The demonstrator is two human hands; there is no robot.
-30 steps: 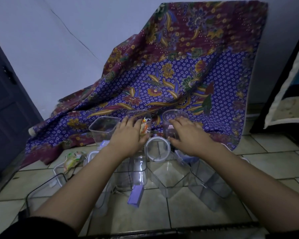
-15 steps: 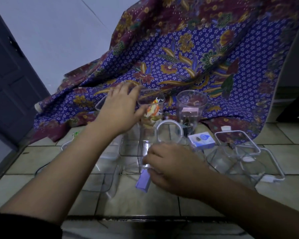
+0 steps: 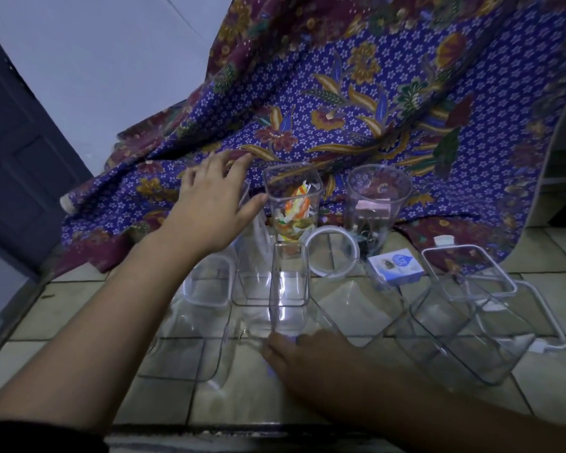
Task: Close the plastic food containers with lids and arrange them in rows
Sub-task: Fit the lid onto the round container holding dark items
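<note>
Perhaps seven clear containers (image 3: 291, 197), four lids (image 3: 332, 253), two hands (image 3: 209, 204), one box (image 3: 394, 266).

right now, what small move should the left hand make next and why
Probably close the left hand around the tall square container of coloured scraps. The hand is spread open right beside it, thumb at its wall, and the container stands with no lid on. Gripping it would steady it for capping. What the right hand holds low down is unclear.
</note>
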